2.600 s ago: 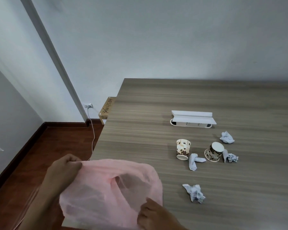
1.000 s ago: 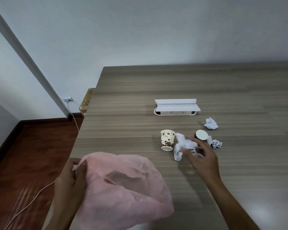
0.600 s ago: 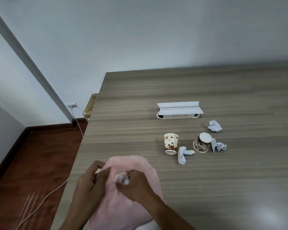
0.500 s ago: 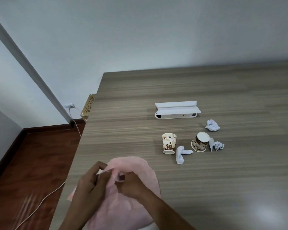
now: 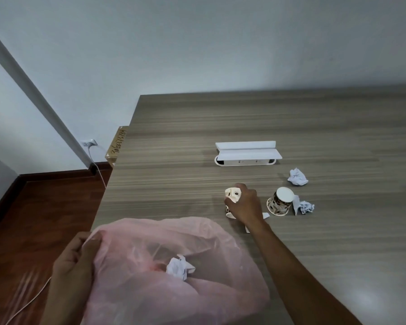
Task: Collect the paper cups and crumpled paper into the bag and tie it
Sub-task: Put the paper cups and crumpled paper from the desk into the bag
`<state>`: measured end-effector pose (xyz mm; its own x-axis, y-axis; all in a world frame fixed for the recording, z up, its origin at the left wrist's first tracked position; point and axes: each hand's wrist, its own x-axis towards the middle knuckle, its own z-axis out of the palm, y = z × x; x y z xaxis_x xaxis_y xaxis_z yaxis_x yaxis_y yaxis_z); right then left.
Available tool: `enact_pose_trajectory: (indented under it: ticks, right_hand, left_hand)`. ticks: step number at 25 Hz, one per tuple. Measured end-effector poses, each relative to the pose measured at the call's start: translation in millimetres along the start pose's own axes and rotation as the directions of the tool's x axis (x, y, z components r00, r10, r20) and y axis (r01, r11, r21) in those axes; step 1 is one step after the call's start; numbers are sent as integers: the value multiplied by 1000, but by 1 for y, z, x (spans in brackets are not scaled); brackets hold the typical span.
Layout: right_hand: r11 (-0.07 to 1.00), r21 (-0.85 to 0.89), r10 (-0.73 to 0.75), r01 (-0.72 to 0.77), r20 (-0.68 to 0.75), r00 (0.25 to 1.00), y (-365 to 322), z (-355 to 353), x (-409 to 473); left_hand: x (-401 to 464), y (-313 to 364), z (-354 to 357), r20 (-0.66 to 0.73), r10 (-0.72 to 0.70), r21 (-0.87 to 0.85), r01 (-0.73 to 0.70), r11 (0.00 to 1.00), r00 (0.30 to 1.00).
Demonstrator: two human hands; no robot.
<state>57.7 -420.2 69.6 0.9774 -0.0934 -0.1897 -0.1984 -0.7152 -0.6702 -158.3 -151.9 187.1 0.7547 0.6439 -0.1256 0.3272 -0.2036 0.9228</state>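
A translucent pink plastic bag (image 5: pixel 136 273) lies open at the table's near left edge. My left hand (image 5: pixel 76 259) grips its rim on the left. One crumpled white paper (image 5: pixel 179 267) sits inside the bag. My right hand (image 5: pixel 244 204) is stretched out over the table and closed around a patterned paper cup (image 5: pixel 232 194), which looks squeezed. A second patterned cup (image 5: pixel 279 202) lies tilted to the right of it. A folded paper strip (image 5: pixel 265 215) peeks out from under my right hand. Two more crumpled papers lie at the right (image 5: pixel 306 206) and farther back (image 5: pixel 297 177).
A white power strip box (image 5: pixel 246 153) with its lid up sits behind the cups on the wood-grain table (image 5: pixel 338 242). Beyond the table's left edge are a cardboard box (image 5: pixel 116 144), a wall socket with a white cable (image 5: pixel 89 144) and red-brown floor.
My right hand left the bag's mouth, where it dropped a crumpled paper, reached out to the right and closed on the left cup. The bag has spread open. My left hand keeps its hold.
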Motion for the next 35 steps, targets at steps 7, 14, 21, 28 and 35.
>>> enact_pose_trajectory:
  ticks: [7,14,21,28,35]
  right_hand:
    - [983,-159,94,-87,37,995,42,48,48]
    - [999,32,-39,41,-41,998,34,44,28]
    - [796,501,-425,340,61,903,-35,-49,-97]
    - [724,226,-680,652,397,616,-30,-8,-180]
    - [751,193,-658,632,310,687,-26,1,-173]
  left_hand:
    - [0,-1,23,29,29,-41,-28,999,999]
    - [2,-1,31,76,49,-37,-47,998,996]
    - [1,12,24,86,109,13,-110,994,990]
    - [-23,39,44,215,163,-14,-164,986,963]
    - [-35,55,63,280,141,-90,-120,989,950]
